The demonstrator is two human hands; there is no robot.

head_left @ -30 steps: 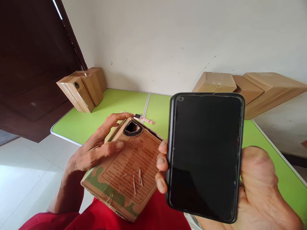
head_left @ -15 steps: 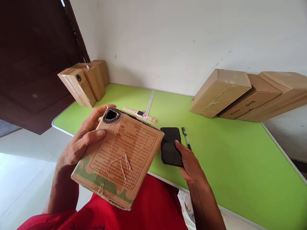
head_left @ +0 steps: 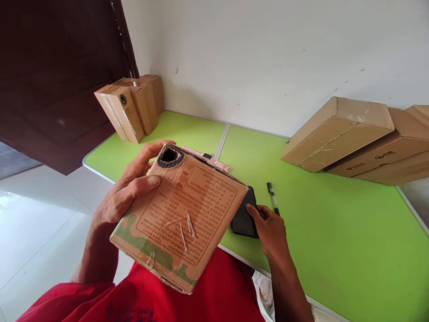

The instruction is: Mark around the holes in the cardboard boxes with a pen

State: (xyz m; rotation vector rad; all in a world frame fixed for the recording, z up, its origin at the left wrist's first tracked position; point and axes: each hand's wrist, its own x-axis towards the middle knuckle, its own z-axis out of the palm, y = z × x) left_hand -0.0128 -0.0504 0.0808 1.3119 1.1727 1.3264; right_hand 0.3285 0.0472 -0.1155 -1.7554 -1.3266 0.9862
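My left hand grips a printed cardboard box by its upper left corner, holding it tilted above my lap; the box has a dark round hole near the top and green patterning along its lower edge. A black phone lies face up on the green table, partly hidden behind the box. My right hand rests on the phone's right edge with the fingers curled over it. A black pen lies just beyond that hand.
A pink-strapped watch lies on the table behind the box. Narrow cartons stand at the far left corner beside a dark wooden door. Large flat cartons lean against the white wall at right.
My right hand carried the phone from close to my face down onto the table and still rests on it. The box in my left hand shifted slightly right.
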